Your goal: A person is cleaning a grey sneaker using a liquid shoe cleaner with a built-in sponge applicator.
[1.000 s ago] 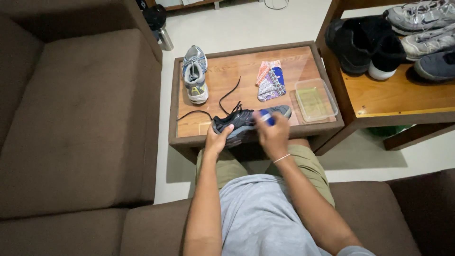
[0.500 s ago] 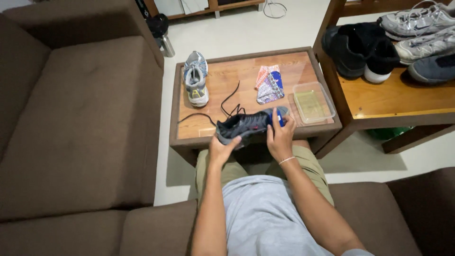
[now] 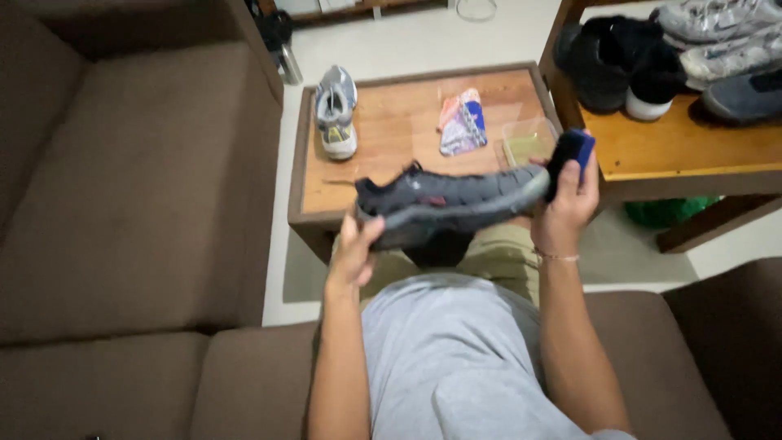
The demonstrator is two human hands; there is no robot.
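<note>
Here the left hand (image 3: pixel 352 257) clamps the heel of a dark sneaker (image 3: pixel 450 204), held on its side above the knees, while the right hand (image 3: pixel 568 204) closes on a blue sponge (image 3: pixel 572 155) at the toe. Likely light, upper soft, sole stiff: heel and sole give best purchase. Beyond: wooden table (image 3: pixel 391 134), grey sneaker (image 3: pixel 336 112), brown sofa (image 3: pixel 122 204).

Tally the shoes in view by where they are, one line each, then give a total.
Held in the hands: 1, the dark grey shoe, left hand at its heel, right hand at its toe with a blue brush.
On the small wooden table: 1, a grey sneaker.
On the side table: 5, namely 2 black shoes and 3 grey shoes.
Total: 7
</note>
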